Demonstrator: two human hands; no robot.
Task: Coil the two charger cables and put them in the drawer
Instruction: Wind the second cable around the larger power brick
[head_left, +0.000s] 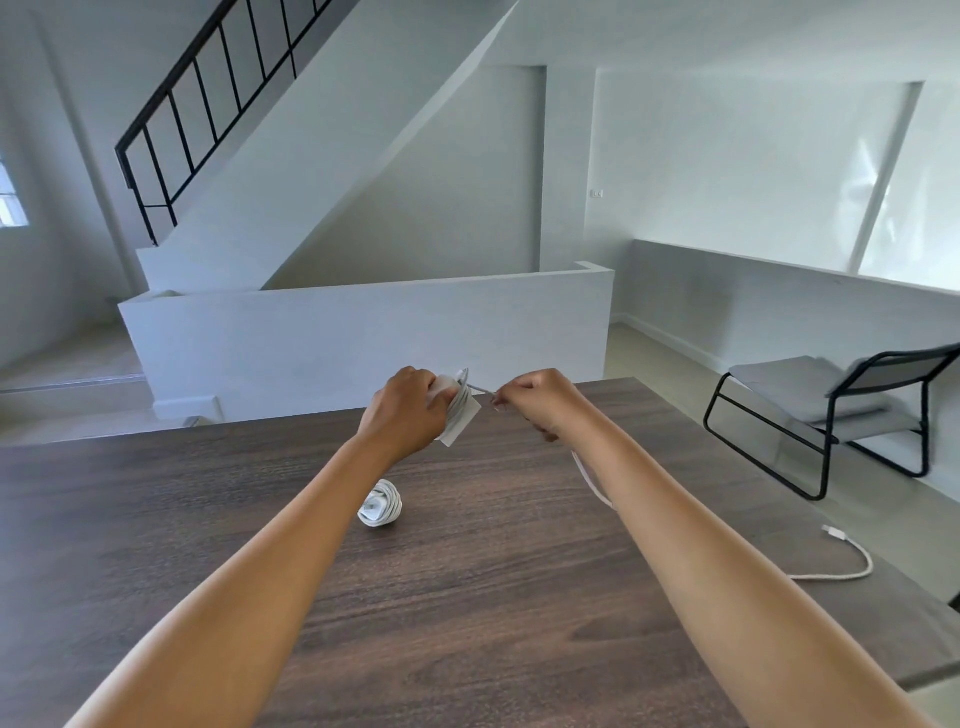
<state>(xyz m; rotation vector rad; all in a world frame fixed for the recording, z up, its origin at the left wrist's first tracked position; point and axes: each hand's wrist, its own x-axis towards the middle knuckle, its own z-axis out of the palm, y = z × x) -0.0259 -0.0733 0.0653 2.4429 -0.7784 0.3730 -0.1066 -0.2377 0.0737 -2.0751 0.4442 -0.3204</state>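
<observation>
Dark wood table (467, 623) fills the foreground, both forearms stretched over it. Left hand (408, 410) closed around a white charger (460, 410) with cable wound on it, raised above the far edge. Right hand (540, 400) pinches the cable (592, 480), whose loose end trails right across the table to its plug (831, 531). Second charger, coiled (382, 505), lies mid-table. Chair (841, 410) at right.

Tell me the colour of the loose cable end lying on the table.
White, against the dark wood table; the cable end shows in the head view.
</observation>
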